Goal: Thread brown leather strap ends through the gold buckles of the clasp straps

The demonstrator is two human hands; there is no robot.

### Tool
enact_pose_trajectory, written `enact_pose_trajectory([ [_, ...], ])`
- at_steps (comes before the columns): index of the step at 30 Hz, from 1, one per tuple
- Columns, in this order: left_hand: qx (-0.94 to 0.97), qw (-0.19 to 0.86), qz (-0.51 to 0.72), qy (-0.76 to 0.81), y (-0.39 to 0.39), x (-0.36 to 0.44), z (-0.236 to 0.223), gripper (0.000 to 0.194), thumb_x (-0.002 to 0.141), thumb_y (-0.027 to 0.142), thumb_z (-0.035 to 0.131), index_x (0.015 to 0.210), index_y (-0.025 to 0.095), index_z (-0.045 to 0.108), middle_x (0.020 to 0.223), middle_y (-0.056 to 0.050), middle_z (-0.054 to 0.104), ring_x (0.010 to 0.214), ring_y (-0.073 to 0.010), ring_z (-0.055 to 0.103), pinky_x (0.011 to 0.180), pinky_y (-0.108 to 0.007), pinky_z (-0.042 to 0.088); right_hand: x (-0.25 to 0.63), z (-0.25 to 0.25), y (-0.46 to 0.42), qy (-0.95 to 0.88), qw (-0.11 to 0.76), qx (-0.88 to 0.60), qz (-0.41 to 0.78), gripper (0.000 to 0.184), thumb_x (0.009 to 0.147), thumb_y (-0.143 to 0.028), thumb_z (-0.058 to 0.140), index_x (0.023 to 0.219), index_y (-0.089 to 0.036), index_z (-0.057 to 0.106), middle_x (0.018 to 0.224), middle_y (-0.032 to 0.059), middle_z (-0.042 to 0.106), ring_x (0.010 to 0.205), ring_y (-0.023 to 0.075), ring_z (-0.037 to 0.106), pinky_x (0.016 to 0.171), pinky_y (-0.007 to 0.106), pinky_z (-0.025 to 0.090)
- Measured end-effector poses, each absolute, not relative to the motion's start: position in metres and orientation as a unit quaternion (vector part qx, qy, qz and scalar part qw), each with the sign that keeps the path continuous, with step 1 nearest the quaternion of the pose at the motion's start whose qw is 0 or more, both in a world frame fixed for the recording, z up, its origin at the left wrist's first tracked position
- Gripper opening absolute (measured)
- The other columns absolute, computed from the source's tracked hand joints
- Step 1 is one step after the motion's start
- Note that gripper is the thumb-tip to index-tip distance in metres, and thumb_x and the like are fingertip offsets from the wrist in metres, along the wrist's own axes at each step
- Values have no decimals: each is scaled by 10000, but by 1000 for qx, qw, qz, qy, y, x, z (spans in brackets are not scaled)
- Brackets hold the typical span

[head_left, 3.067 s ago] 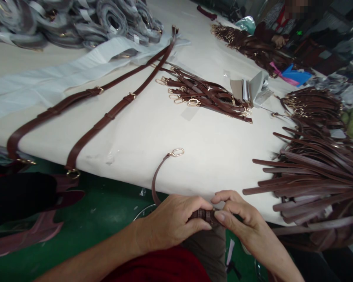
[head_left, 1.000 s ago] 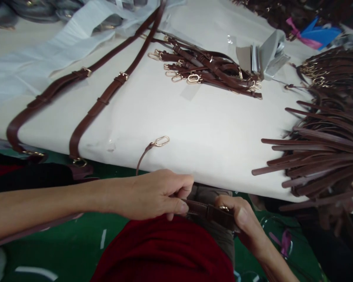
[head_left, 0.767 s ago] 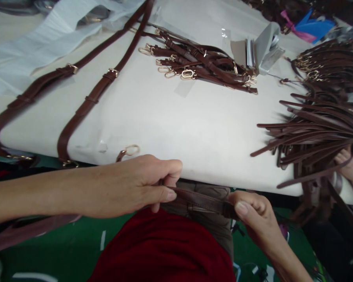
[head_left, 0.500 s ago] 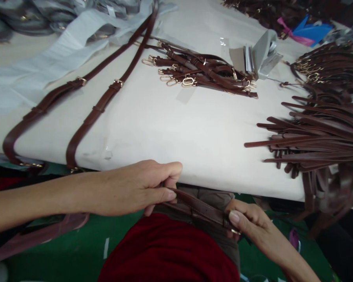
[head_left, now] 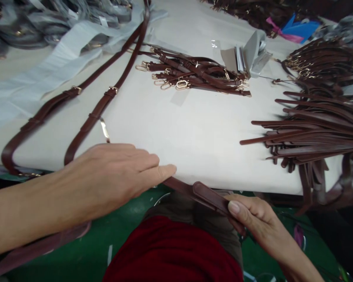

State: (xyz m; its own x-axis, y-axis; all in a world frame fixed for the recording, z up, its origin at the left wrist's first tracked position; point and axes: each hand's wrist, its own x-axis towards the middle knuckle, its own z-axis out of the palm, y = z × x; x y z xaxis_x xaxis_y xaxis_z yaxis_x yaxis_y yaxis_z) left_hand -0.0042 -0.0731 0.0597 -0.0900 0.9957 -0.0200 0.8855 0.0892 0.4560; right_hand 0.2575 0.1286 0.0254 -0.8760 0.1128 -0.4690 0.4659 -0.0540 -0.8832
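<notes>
Head view: the thumb and fingers of the right hand (head_left: 260, 221) pinch a flat dark-brown leather-like strap (head_left: 182, 188) beside its rounded, doubled-back end. The left hand (head_left: 117, 178) has its visible fingers extended close together, with the strap running in beneath; its underside is hidden, so whether it grips cannot be told. The strap slants between the hands, in front of the white-covered table (head_left: 179, 133), above a red garment (head_left: 173, 250). Just beyond the left hand lies a narrow shiny gold-coloured metal piece (head_left: 104, 129). Farther out are two long brown straps with gold buckles (head_left: 94, 113), a pile of short brown straps with gold oval clasps (head_left: 194, 72) and, toward the right, a fanned heap of dark-brown straps (head_left: 314, 133).
</notes>
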Motion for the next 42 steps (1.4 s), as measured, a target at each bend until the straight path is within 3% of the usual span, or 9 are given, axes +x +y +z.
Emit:
enact_pose_trajectory([
  [3,687,67,103,717,-77,-12,35,437,1003,179,299,1271,249,637,997,-88,713,830,-273,597,753,-394,402,251,10,119,673,114,239,-690,437,1020,-532,495,766,-191,595,619,-29,483,580,126,443,551,266,316],
  [8,667,217,176,691,-69,18,6,379,1031,343,502,1369,173,514,1279,-119,641,1149,-294,571,1005,-418,400,241,-15,107,665,103,248,-696,437,1007,-527,534,763,-177,630,682,-5,581,632,135,518,613,262,389],
  [10,678,274,229,642,-58,36,4,364,997,391,597,1299,189,562,1217,-88,671,1109,-274,597,990,-385,414,241,-14,104,649,105,243,-713,428,1000,-518,555,768,-170,649,685,-1,599,628,135,528,609,261,396],
  [14,697,353,281,557,-36,57,4,124,1011,254,582,1094,216,666,1028,-17,718,882,-185,661,796,-280,463,243,-4,103,636,104,258,-720,447,986,-522,579,728,-164,650,644,0,612,585,122,523,576,247,398],
  [19,691,310,262,599,-41,57,-2,107,999,251,585,1000,179,664,838,-11,699,689,-184,626,642,-307,432,249,1,107,672,121,241,-689,463,1002,-518,549,704,-173,630,638,-8,580,589,120,519,564,243,386],
  [28,707,231,192,640,-67,48,-12,156,1037,286,509,978,162,585,830,-38,649,687,-221,580,650,-328,380,268,-4,129,724,194,252,-612,522,1012,-583,467,684,-187,556,611,-15,525,567,130,491,546,261,356],
  [33,720,225,227,616,-64,58,-15,166,1047,278,483,1133,150,546,900,-47,673,727,-213,614,660,-324,407,251,-1,114,715,197,193,-642,418,1053,-499,443,833,-191,620,716,-16,574,644,125,515,611,248,385],
  [42,721,272,203,604,-71,63,-15,126,1046,245,430,1040,181,538,854,-32,654,635,-198,594,575,-339,372,243,2,103,762,167,160,-604,445,1043,-427,469,671,-186,503,629,-41,440,575,101,378,546,270,270],
])
